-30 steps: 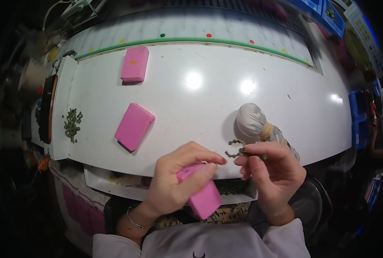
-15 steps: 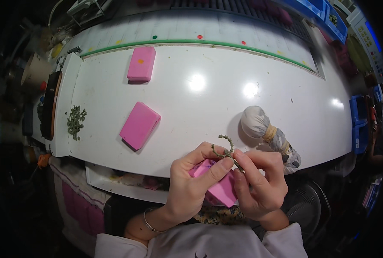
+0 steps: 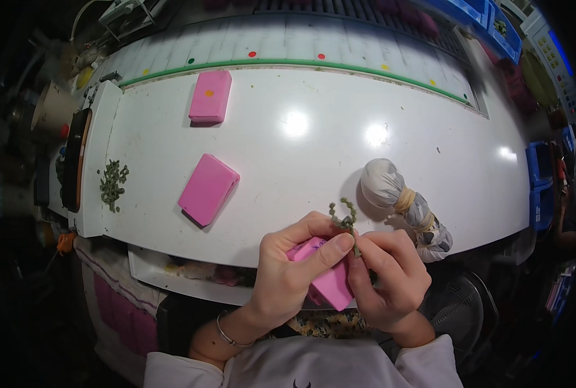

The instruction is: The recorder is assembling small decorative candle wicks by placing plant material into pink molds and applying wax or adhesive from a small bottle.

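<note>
Above the near edge of the white table, my left hand (image 3: 289, 262) is closed around a pink block (image 3: 334, 288) with purple markings on its upper end. Its thumb lies along the block's top, by the foot of a small green beaded piece (image 3: 347, 220). This piece stands up in a curved, open loop. With bent fingers, my right hand (image 3: 391, 275) pinches the lower stem of the green piece, just right of the block. The fingertips partly hide where piece and block meet. Beyond the right hand lies a tied cloth bundle (image 3: 381, 183), bound with tan bands.
Two more pink blocks, one nearer (image 3: 209, 189) and one farther (image 3: 210, 97), rest left on the table. Small green bits (image 3: 112, 185) are heaped at the left edge. A belt (image 3: 268, 42) with coloured dots runs behind a green strip. Blue bins (image 3: 540, 187) stand at right.
The green piece has turned and now stands more upright, its loop opening upward. My right fingers have shifted slightly on its stem. The belt's dots have moved left.
</note>
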`<action>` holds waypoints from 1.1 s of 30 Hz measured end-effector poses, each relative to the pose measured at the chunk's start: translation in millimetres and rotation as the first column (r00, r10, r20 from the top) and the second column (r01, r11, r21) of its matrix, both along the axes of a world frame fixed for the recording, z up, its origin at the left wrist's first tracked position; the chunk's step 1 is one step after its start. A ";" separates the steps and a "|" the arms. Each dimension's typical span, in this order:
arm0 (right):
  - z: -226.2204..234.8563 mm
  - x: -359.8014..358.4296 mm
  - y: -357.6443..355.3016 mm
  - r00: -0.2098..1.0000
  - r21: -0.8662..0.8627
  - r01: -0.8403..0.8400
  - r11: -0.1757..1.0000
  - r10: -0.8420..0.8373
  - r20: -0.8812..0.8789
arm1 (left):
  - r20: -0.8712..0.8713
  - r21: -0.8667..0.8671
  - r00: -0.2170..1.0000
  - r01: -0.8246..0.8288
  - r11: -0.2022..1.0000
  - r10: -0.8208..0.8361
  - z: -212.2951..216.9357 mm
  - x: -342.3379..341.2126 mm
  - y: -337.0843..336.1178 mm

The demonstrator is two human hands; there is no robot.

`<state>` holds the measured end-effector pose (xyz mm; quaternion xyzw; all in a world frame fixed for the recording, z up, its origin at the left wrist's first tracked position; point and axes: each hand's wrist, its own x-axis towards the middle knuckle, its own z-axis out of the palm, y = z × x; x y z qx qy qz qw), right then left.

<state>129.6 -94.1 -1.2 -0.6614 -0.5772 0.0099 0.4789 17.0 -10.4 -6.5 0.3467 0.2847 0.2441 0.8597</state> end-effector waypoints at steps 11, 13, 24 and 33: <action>-4.9 -1.5 2.7 0.998 -0.010 0.066 0.998 -0.066 -0.011 | 0.034 -0.010 0.999 0.031 0.999 -0.031 -1.9 2.1 7.6; -5.0 -0.1 1.5 0.997 -0.047 0.070 0.996 -0.072 -0.032 | 0.012 -0.002 0.999 0.038 0.999 -0.038 -0.4 1.9 8.1; -25.8 6.9 45.7 0.970 -0.309 0.148 0.940 -0.077 0.230 | -0.188 0.184 0.982 0.004 0.983 0.031 0.4 -18.5 9.4; 1.0 -5.8 31.4 0.972 -0.354 -0.003 0.935 -0.080 -0.220 | -0.232 0.268 0.958 -0.102 0.958 0.167 0.1 -22.8 10.3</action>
